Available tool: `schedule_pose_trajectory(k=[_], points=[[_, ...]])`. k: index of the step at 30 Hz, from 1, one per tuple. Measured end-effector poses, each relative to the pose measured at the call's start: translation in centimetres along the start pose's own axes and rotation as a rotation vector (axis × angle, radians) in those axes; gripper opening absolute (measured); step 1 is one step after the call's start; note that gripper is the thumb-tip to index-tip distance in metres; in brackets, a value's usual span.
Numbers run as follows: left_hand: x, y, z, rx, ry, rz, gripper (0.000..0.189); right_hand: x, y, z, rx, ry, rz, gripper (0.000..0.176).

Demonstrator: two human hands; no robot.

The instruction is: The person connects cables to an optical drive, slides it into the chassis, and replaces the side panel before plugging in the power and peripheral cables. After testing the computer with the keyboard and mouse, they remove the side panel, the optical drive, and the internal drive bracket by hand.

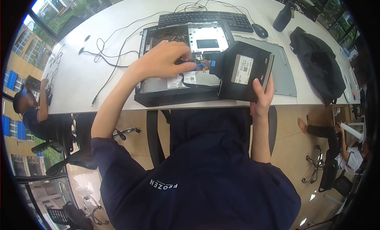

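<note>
An open desktop computer case (174,99) lies on its side on the table, its inside facing up. My right hand (263,96) holds the lower right corner of a black optical drive (256,66) with a white label, tilted over the case's right end. My left hand (168,59) is over the case with fingers curled, at a bundle of coloured wires (202,65) beside the drive. What those fingers pinch is too small to make out. A blue connector (213,64) sits at the drive's left edge. A black flat cable (192,85) loops below the wires.
Behind the case are a black keyboard (206,20) and a mouse (259,30). A grey side panel (285,71) lies to the right, near a dark bottle (283,17) and a black bag (318,64). Loose cables (113,64) spread leftward. Other people sit at both sides.
</note>
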State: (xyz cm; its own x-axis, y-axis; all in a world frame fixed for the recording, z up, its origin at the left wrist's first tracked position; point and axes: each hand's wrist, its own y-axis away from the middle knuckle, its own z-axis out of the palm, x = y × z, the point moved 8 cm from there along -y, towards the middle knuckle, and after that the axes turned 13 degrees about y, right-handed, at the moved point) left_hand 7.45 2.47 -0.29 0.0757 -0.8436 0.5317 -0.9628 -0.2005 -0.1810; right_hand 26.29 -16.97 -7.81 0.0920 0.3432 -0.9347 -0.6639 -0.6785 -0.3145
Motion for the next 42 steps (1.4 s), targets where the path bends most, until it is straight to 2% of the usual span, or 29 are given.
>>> schedule_pose_trajectory(k=[3,4,5,7,8,10,14,16,17,19,23,25,26,28,29,31,33,35,39,42], points=[[0.0,-1.0,1.4,-0.101,-0.08,-0.074,0.029,0.1,-0.1,0.2,-0.022,-0.019,-0.003,0.048],[-0.3,-1.1,1.3,-0.026,-0.041,0.023,0.03,0.1,-0.1,0.1,-0.024,-0.015,-0.007,0.048],[-0.7,-1.2,1.1,-0.026,-0.042,0.023,0.03,0.1,-0.2,0.1,-0.023,-0.012,-0.011,0.048],[-2.3,-1.0,1.2,-0.092,0.416,-0.121,0.028,0.2,-0.2,-0.1,-0.026,-0.009,-0.01,0.048],[-2.5,-1.0,1.2,-0.098,0.415,-0.119,0.028,0.3,-0.2,-0.1,-0.031,-0.005,-0.007,0.049],[-3.1,-0.8,1.6,-0.092,0.705,-0.198,0.029,0.5,-0.1,-0.3,-0.023,0.0,-0.004,0.049],[-1.9,-0.5,1.5,-0.069,0.569,-0.331,0.03,0.3,-0.2,-0.2,-0.023,0.012,-0.006,0.05],[-1.0,-0.8,1.6,-0.091,0.378,-0.367,0.032,0.2,-0.1,-0.1,-0.017,0.014,-0.008,0.05],[-1.5,-0.8,1.7,-0.088,0.379,-0.366,0.032,0.2,-0.1,-0.1,-0.013,0.015,-0.009,0.049],[-1.8,-1.0,1.6,-0.063,0.569,-0.241,0.033,0.2,-0.2,-0.1,-0.012,0.009,-0.009,0.049],[-1.9,-0.4,1.0,-0.029,0.735,-0.203,0.03,0.4,-0.2,-0.2,-0.019,0.003,-0.002,0.049],[-2.2,0.2,0.8,0.123,0.803,-0.204,0.03,0.3,-0.2,-0.1,-0.019,-0.005,-0.001,0.049],[-1.9,0.2,1.1,0.12,0.804,-0.203,0.03,0.3,-0.1,-0.1,-0.017,-0.011,-0.003,0.049],[-1.5,0.4,0.8,0.227,0.706,-0.254,0.032,0.3,-0.1,-0.2,-0.011,-0.001,0.001,0.049],[-1.1,0.2,0.6,0.229,0.706,-0.253,0.032,0.3,-0.1,-0.1,-0.01,0.006,0.0,0.05],[-0.9,0.2,0.9,0.124,0.475,-0.359,0.035,0.3,-0.2,-0.1,-0.021,-0.004,-0.002,0.05],[-0.8,-0.6,0.7,0.121,0.415,-0.287,0.036,0.2,-0.2,0.1,-0.034,-0.013,-0.004,0.05],[0.2,-1.2,0.8,0.005,0.257,-0.387,0.036,0.0,-0.2,0.1,-0.02,-0.01,-0.007,0.05],[-2.1,-1.8,1.6,-0.007,0.348,-0.411,0.033,0.3,-0.3,-0.2,-0.031,-0.009,-0.014,0.05],[-2.6,-1.7,1.6,0.036,0.36,-0.306,0.03,0.4,-0.2,-0.2,-0.028,0.009,-0.018,0.049]])
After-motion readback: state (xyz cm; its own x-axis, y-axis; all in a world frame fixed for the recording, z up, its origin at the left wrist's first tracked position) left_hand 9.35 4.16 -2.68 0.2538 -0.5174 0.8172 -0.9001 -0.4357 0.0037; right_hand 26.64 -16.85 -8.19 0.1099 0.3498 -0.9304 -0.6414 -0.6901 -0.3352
